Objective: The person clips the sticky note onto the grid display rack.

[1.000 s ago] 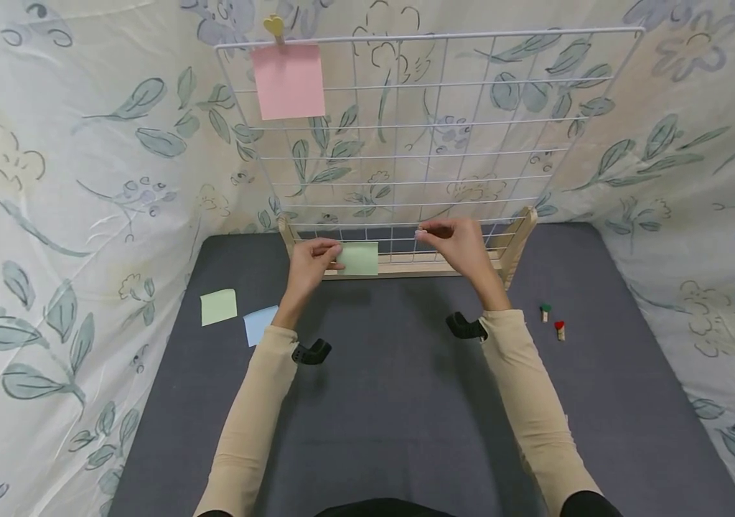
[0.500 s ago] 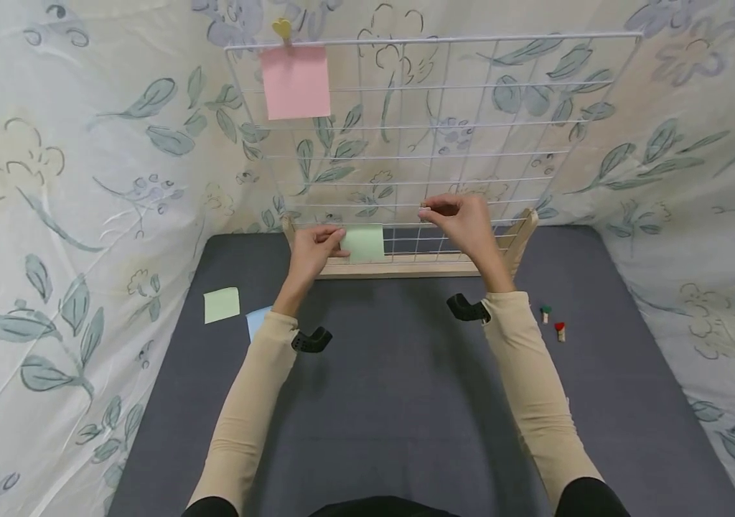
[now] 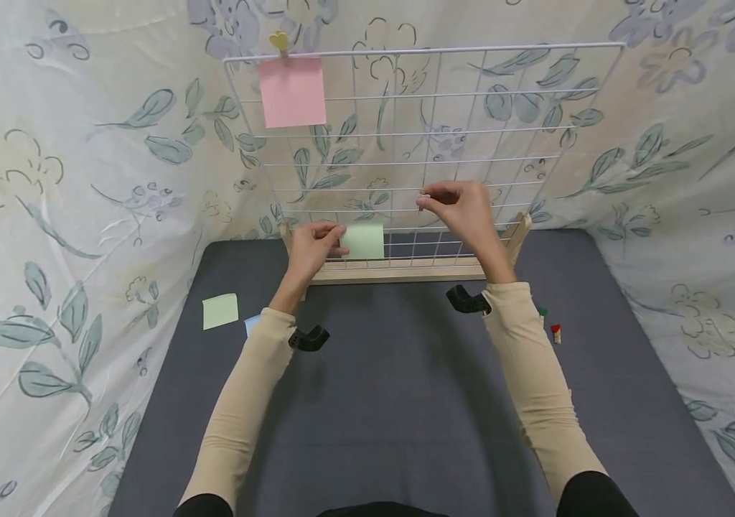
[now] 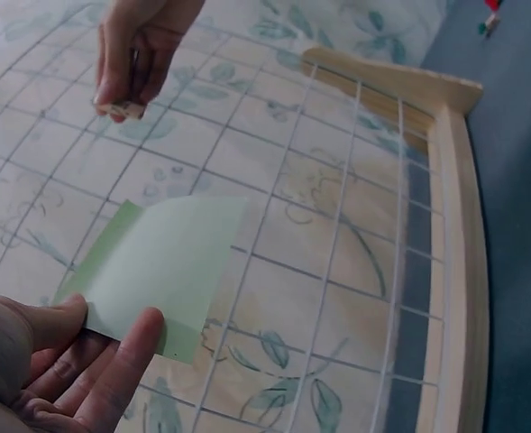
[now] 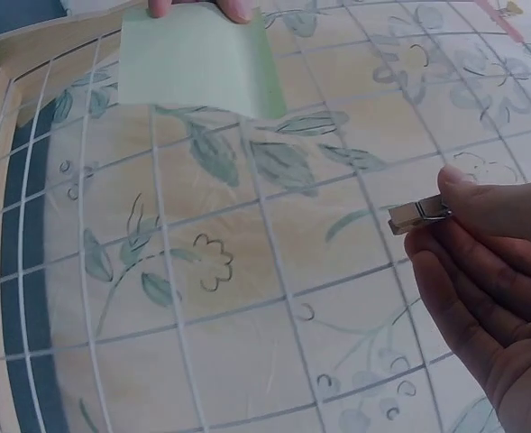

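Note:
A light green sticky note (image 3: 364, 241) is pinched along its left side by my left hand (image 3: 313, 253), in front of the lower part of the white wire grid (image 3: 435, 136). In the left wrist view the thumb lies on one face of the note (image 4: 161, 271) and the fingers sit at its near edge. To the right, my right hand (image 3: 461, 208) pinches a small wooden clothespin (image 5: 416, 215) between thumb and fingers, its front end pointing toward the grid. A gap separates the clothespin from the note.
A pink note (image 3: 292, 93) hangs at the grid's top left under a yellow heart clothespin (image 3: 279, 42). Another green note (image 3: 220, 311) and a partly hidden blue note (image 3: 251, 324) lie at left. A red-topped clothespin (image 3: 556, 333) lies right; a wooden base (image 3: 400, 273) carries the grid.
My left hand has raised the green note a little against the grid. My right hand has risen with the clothespin. The head view has shifted slightly.

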`<state>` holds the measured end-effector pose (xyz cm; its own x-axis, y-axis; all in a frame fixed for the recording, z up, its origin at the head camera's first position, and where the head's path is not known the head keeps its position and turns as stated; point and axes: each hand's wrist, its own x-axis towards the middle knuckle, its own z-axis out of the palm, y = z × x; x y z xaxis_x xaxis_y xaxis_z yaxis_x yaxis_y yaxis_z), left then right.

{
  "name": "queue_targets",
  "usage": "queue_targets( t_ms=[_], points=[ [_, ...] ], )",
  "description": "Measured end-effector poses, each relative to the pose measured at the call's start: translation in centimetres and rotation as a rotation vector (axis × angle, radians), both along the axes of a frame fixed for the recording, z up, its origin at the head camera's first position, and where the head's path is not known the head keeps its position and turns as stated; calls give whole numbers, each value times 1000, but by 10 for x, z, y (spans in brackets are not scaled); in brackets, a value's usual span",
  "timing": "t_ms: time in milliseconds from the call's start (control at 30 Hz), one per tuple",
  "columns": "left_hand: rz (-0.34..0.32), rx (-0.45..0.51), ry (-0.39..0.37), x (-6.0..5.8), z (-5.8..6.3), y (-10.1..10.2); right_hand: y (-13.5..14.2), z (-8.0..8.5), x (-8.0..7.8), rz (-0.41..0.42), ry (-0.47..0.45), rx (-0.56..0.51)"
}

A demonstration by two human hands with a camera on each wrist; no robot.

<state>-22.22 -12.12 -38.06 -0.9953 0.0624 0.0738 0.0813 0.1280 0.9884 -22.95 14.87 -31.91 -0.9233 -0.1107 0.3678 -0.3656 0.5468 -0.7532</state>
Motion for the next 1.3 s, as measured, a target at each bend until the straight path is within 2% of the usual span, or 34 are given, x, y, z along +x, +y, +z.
queue_targets(
  t_ms=[133, 367, 533, 633, 733, 1100, 1300],
  points=[
    [1, -7, 19, -3, 8, 3, -2, 7, -2, -15, 4, -5],
    [-5, -14, 56, -8, 30, 10, -4, 24, -5, -14, 14, -16],
    [-33, -50, 123, -12, 43, 15, -5, 36, -9, -13, 58, 4],
    [-60, -40, 169, -14, 50, 17, -5, 43, -10, -11, 73, -8],
    [-60, -17, 192, -14, 56, 17, -6, 48, -11, -14, 81, -15],
    [-14, -9, 281, -9, 73, 14, -9, 68, -12, -21, 134, -12],
    [-8, 1, 320, -11, 77, 15, -6, 75, -15, -35, 162, 15]
  ],
)
